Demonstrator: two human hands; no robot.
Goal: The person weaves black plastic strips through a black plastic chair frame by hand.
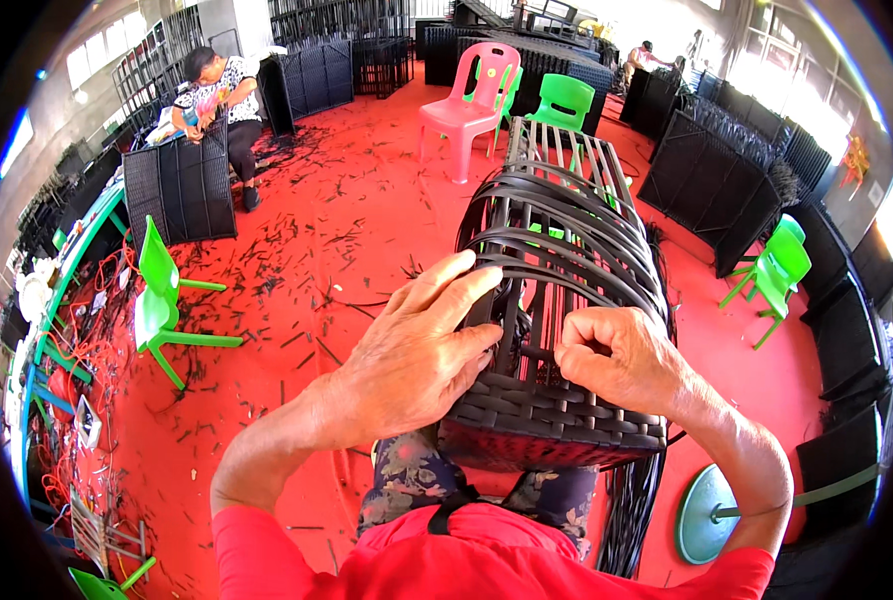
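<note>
In front of me is a long dark frame (566, 160) with lengthwise bars, its near end covered by a tight weave of flat dark strips (546, 412). Several loose strips (576, 240) arch across the bars beyond my hands. My left hand (416, 345) lies along the frame's left edge, fingers stretched out, the thumb near the bars. On the right side, my right hand (621, 358) is curled into a fist over the bars, just beyond the woven part. A short stretch of dark weaving strip (536, 352) runs to its fingers; the grip itself is partly hidden.
A bundle of dark strips (628, 510) hangs at the frame's right side. Beyond stand a pink chair (461, 110) and green chairs (563, 100). A person (221, 100) works on a dark woven panel (181, 185) at the far left. Strip scraps litter the red floor (296, 260).
</note>
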